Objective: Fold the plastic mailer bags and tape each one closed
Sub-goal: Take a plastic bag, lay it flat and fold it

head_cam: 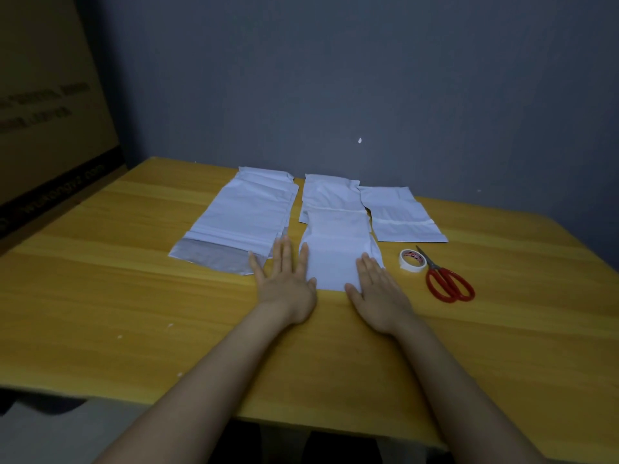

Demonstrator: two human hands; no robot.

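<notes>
Yellow wooden worktop (134, 296) carrying white plastic mailer bags, all lying flat; whether anything is inside them cannot be told. The front mailer bag (335, 252) lies centre, overlapping the rear mailer bag (330, 194). The left hand (284, 279) lies palm down at its left edge, fingers straight and spread; the right hand (378, 293) presses its near right corner, fingers straight and close together. A stack of mailer bags (248, 209) with a grey flap (214, 259) lies left, and a single mailer bag (398, 212) right. Tape roll (412, 261) and red-handled scissors (449, 283) sit just beside each other. Print on the roll and on the cardboard box (50, 112) is too blurred to read
</notes>
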